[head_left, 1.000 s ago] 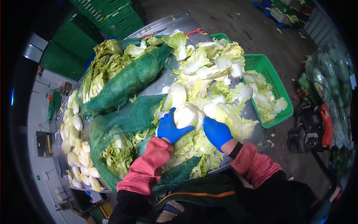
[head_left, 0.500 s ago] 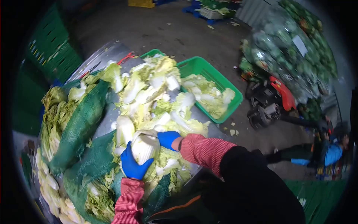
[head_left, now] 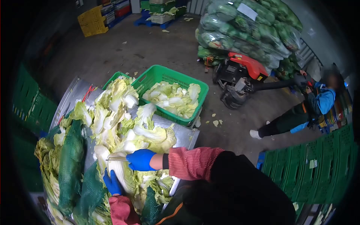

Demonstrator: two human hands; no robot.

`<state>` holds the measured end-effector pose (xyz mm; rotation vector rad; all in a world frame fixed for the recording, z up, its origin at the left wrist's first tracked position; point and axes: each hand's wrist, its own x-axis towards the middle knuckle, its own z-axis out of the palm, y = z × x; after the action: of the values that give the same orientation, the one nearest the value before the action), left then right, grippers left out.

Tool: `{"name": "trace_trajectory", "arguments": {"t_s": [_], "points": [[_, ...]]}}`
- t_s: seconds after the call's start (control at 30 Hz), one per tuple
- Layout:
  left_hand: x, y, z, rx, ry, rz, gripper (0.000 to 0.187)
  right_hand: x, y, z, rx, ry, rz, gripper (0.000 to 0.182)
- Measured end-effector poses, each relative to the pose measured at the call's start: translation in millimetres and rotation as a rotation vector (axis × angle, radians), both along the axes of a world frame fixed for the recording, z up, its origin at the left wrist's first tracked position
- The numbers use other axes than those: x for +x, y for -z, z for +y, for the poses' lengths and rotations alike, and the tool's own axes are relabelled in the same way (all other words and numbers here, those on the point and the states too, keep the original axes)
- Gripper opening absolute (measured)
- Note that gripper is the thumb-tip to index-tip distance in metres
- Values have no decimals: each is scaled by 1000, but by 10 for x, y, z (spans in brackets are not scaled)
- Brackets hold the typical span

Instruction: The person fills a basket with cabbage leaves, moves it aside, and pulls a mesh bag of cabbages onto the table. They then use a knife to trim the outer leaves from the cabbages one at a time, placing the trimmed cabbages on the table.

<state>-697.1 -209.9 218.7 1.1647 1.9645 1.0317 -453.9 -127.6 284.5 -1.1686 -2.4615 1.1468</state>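
Note:
My right hand [head_left: 141,160], in a blue glove, is closed around a knife whose thin blade [head_left: 117,160] lies across the white base end of a napa cabbage [head_left: 123,174]. My left hand [head_left: 112,183], also gloved in blue, grips the near left side of that cabbage with its fingers spread along it. Another pale cabbage [head_left: 101,154] touches it on the left. Loose cabbage leaves [head_left: 110,118] are heaped beyond my hands on the metal table [head_left: 71,98]. The knife handle is hidden inside my right hand.
Green mesh sacks [head_left: 71,168] of cabbage lie to the left. A green crate [head_left: 202,98] holding leaves stands beyond the table. A person [head_left: 325,99] at right grips the handle of a red pallet truck [head_left: 249,67] beside bagged cabbages [head_left: 240,26]. Green crates [head_left: 311,161] are stacked at right.
The view has swung right, showing more of the person and the pallet truck. My right hand and knife have moved across the cabbage's base end, and my left hand has shifted along its side.

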Motion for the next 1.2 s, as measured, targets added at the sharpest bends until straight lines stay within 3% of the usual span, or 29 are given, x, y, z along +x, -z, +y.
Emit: {"name": "trace_trajectory", "arguments": {"t_s": [0.13, 0.23, 0.37, 0.47, 0.57, 0.6, 0.7, 0.8, 0.87, 0.9, 0.93, 0.97, 1.03, 1.1, 1.13, 1.2], "points": [[-142, 419, 13, 100, 59, 28, 50, -150, 343, -88, 61, 137, 145, 55], [39, 88, -94, 84, 151, 254, 50, -165, 401, -180, 27, 228, 184, 62], [-54, 211, -120, 117, 117, 258, 50, -131, 363, -361, 32, 278, 190, 64], [-214, 285, -45, 82, 84, 84, 52, -86, 393, -475, -54, 341, 287, 65], [-116, -78, -64, 115, 131, 336, 55, -62, 417, -586, -261, 255, 487, 58], [27, -356, -46, 183, 231, 528, 61, -32, 366, -660, -203, 233, 497, 56], [239, -416, 25, 198, 443, 300, 69, 61, 110, -695, -515, 42, 515, 60], [340, -426, 176, 38, 345, 517, 81, 220, -161, -707, -205, -79, 542, 66], [181, -347, 297, -98, 358, 619, 81, 278, -126, -590, -331, 50, 656, 61], [8, -124, 346, -25, 378, 543, 79, 317, -101, -514, -392, 112, 710, 59], [-148, 127, 380, 47, 398, 467, 78, 561, -566, -488, -635, 251, 691, 57], [-248, 248, 396, 117, 421, 392, 77, 668, -589, -354, -688, 294, 657, 58], [-355, 319, 397, 61, 481, 329, 71, 651, 357, 63, 174, 442, 475, 61], [-518, 503, 428, 119, 552, 330, 68, 683, 207, -61, 282, 462, 181, 65], [-358, 301, 375, 75, 551, 454, 65, 663, 154, -116, 334, 471, 36, 67], [-162, 196, 316, 115, 488, 380, 63, 430, 118, -252, 230, 418, 189, 63]]}}
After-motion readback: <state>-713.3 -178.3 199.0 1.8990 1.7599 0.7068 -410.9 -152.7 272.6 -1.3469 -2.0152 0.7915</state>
